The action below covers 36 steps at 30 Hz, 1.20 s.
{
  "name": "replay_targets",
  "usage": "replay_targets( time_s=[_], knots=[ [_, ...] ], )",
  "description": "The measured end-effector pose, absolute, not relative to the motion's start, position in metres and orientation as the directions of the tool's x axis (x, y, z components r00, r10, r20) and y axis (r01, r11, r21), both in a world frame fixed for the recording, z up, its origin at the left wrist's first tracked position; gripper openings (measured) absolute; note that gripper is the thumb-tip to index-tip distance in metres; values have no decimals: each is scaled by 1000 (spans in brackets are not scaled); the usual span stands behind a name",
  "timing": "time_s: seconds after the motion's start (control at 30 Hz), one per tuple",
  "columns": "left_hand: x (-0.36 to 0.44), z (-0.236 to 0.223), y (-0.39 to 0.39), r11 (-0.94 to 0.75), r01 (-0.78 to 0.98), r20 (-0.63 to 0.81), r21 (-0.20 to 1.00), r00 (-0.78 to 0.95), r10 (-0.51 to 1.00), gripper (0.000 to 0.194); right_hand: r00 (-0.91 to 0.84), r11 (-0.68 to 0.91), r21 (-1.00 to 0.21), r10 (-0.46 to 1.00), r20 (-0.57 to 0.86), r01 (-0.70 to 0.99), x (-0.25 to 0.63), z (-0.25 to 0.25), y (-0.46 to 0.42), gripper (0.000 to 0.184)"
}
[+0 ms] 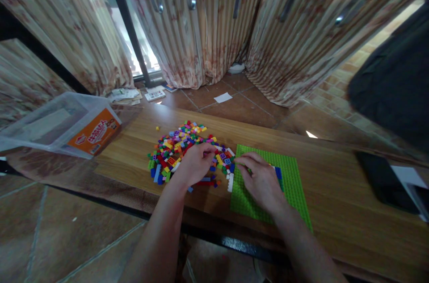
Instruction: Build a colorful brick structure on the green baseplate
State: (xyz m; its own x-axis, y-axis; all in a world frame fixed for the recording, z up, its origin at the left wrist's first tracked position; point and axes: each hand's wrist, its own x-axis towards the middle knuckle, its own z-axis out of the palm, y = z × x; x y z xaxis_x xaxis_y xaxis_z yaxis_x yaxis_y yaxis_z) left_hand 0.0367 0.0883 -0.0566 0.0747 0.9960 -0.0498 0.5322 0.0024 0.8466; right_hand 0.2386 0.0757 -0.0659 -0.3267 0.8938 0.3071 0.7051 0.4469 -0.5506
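Note:
Over the right part of a pile of small colourful toy bricks (170,144), my left hand (196,166) is closed, thumb and fingers drawn together. Whatever it may hold is too small or hidden to name. My right hand (259,178) hovers at the left side of a green studded baseplate (246,205), its thumb and fingertips pinched near the pile's edge. I cannot make out what is between them. Blue bricks (278,173) sit on the baseplate, partly covered by my right hand. A white brick (230,182) lies beside the baseplate's left edge.
A clear plastic bin (50,133) with an orange label stands at the left of the wooden table (338,193). A dark flat object (385,180) and white paper (409,176) lie at the right. Striped curtains (214,28) hang behind; a dark shape (395,73) is at far right.

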Motion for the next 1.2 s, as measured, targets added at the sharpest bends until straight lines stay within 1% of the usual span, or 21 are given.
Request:
replay_targets(
  time_s=[0.13,0.3,0.53,0.73,0.9,1.0,1.13,1.2],
  knots=[
    [44,-56,87,-67,612,13,788,92,996,26,-375,462,-496,887,271,735,224,-75,80,24],
    [48,-60,85,-67,695,24,716,71,997,34,-381,429,-468,903,199,773,213,-80,84,24],
    [54,-57,83,-117,755,15,645,140,990,34,-385,409,-487,910,154,772,210,-78,83,24],
    [58,-55,79,-125,813,-5,569,156,988,30,-403,406,-499,907,119,766,208,-75,81,24],
    [53,-55,80,-146,810,16,568,166,986,33,-384,387,-514,916,118,766,207,-76,79,23],
    [43,-54,82,-105,800,39,590,101,994,34,-377,387,-535,917,133,751,209,-79,80,20],
    [23,-51,84,-56,783,69,620,16,997,31,-335,380,-584,923,190,717,215,-81,82,23],
    [13,-51,84,-29,779,67,627,-17,998,31,-324,381,-584,924,205,717,216,-81,82,24]
  ],
)
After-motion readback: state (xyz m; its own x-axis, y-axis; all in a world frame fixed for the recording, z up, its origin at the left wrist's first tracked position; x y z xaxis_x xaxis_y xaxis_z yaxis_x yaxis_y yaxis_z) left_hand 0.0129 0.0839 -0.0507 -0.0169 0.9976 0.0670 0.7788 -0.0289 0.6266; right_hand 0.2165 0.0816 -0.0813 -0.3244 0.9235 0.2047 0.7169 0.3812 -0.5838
